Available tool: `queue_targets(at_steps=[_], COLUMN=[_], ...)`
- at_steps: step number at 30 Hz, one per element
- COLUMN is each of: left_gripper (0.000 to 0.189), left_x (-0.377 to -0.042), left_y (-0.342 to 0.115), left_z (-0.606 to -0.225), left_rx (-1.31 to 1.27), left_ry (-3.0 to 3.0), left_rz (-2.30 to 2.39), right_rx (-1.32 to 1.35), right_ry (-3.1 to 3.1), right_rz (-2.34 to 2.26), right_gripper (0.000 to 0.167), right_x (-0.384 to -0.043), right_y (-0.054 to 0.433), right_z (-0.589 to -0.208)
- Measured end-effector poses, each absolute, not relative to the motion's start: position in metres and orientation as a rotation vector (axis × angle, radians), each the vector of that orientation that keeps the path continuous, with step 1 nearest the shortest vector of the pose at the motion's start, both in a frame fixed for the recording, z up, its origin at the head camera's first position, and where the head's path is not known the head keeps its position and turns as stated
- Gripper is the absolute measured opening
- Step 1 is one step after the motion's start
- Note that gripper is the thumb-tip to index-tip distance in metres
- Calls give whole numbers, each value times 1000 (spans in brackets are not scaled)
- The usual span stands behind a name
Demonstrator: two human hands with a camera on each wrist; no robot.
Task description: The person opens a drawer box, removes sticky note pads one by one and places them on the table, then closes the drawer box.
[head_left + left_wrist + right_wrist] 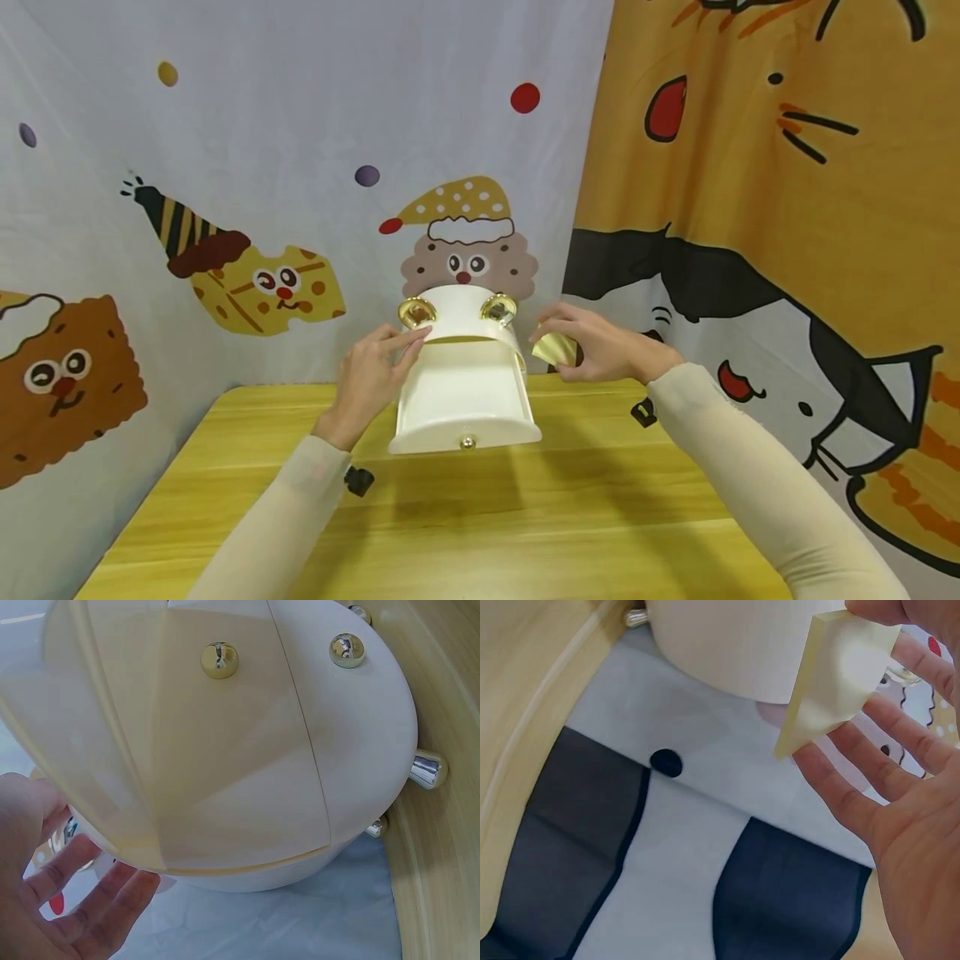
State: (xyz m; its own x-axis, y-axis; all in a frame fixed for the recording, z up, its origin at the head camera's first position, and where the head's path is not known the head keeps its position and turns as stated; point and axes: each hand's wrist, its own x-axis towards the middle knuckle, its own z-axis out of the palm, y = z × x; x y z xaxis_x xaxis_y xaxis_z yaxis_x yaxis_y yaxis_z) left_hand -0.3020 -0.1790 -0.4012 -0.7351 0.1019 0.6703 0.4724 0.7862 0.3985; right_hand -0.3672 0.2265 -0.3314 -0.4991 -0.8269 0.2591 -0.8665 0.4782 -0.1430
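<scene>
Right of the white box (pixel 461 315), the right hand (pixel 600 343) is pinching a yellow slab (pixel 553 347), fingertip hold risking a drop; left hand's (pixel 369 379) grip, can't tell

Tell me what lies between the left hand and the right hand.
In the head view, the white box lies between the left hand and the right hand, its drawer pulled out; the yellow piece held by the right hand is there too.

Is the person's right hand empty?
No, the right hand holds a flat, pale yellow piece between thumb and fingers.
</scene>
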Motion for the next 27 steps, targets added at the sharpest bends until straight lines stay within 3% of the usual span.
queue_targets(at_steps=[27], left_gripper=[30], left_x=[-303], left_y=[-179], left_z=[-404], left_rx=[-436], left_ry=[-2297], left_rz=[-745], right_rx=[1219], right_ry=[-2801], right_rz=[441], right_gripper=[53], right_x=[-383], right_y=[267], right_z=[-394])
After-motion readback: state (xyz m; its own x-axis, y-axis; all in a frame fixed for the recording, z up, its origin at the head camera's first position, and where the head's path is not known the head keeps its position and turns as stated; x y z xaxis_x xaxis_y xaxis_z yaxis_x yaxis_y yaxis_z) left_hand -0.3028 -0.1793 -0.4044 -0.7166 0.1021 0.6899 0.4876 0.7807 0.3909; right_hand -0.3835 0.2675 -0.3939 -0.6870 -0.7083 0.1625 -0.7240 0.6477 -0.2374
